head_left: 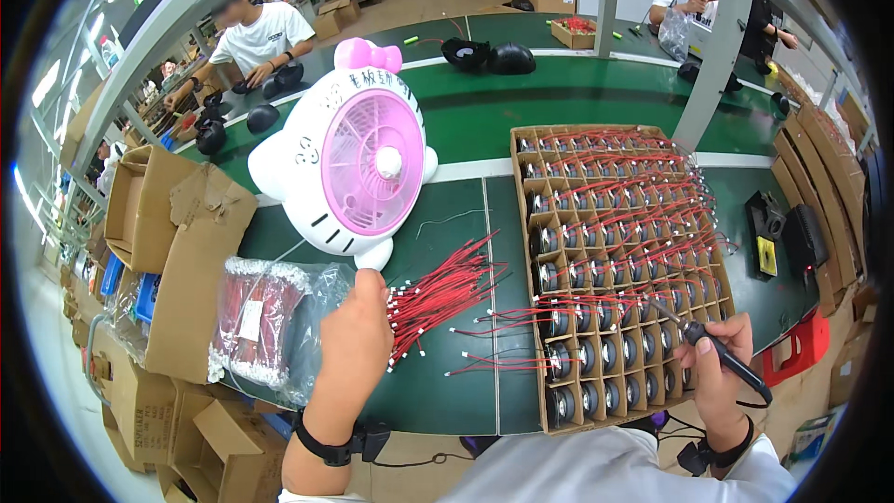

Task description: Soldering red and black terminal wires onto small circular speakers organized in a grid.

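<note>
My right hand (pixel 715 363) grips the dark handle of a soldering iron (pixel 698 333), its tip angled up and left over a divided cardboard box (pixel 518 163). Small round speakers (pixel 610 351) sit in the box's compartments, and red and black wires trail across many of them. My left hand (pixel 357 326) is closed at the left edge of a loose pile of red wires (pixel 445 293) with small white connectors; what its fingers hold is hidden. Beside that hand lies a clear plastic bag (pixel 317 317) with bundled red wires in it.
A white and pink cat-shaped fan (pixel 377 163) stands behind my left hand. Open cardboard boxes (pixel 140 214) crowd the left side. At the right are a black tray with a yellow sponge (pixel 766 256) and a red stool (pixel 803 345). Across the green bench (pixel 568 98), co-workers handle parts.
</note>
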A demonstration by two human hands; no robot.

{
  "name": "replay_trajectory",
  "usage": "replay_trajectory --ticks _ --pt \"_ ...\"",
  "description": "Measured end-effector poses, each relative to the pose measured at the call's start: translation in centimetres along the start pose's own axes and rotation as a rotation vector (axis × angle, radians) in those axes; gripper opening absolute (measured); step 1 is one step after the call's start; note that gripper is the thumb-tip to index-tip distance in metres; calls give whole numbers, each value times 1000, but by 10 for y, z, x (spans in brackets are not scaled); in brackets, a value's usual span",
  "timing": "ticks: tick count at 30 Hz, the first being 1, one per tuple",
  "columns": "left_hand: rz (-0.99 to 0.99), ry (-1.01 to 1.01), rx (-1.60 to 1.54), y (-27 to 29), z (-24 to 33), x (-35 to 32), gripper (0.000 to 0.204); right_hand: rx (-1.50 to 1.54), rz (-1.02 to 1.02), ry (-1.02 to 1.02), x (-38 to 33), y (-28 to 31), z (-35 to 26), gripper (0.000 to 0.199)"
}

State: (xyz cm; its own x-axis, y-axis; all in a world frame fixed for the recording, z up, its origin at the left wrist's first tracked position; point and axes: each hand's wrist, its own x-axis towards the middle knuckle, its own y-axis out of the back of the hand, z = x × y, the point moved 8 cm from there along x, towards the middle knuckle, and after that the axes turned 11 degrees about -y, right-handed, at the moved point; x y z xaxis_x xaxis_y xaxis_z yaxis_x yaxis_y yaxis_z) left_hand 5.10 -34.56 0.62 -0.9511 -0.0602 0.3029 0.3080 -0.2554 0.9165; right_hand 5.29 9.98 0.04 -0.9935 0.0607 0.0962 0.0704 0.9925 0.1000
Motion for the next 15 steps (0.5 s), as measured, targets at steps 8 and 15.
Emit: replay_trajectory --ticks 8,15 --pt "10 297 -679 -4 -35 -28 21 16 -46 21 0 -1 3 24" --pt "137 26 -339 -20 -5 -25 16 85 -166 3 5 -2 7 26"
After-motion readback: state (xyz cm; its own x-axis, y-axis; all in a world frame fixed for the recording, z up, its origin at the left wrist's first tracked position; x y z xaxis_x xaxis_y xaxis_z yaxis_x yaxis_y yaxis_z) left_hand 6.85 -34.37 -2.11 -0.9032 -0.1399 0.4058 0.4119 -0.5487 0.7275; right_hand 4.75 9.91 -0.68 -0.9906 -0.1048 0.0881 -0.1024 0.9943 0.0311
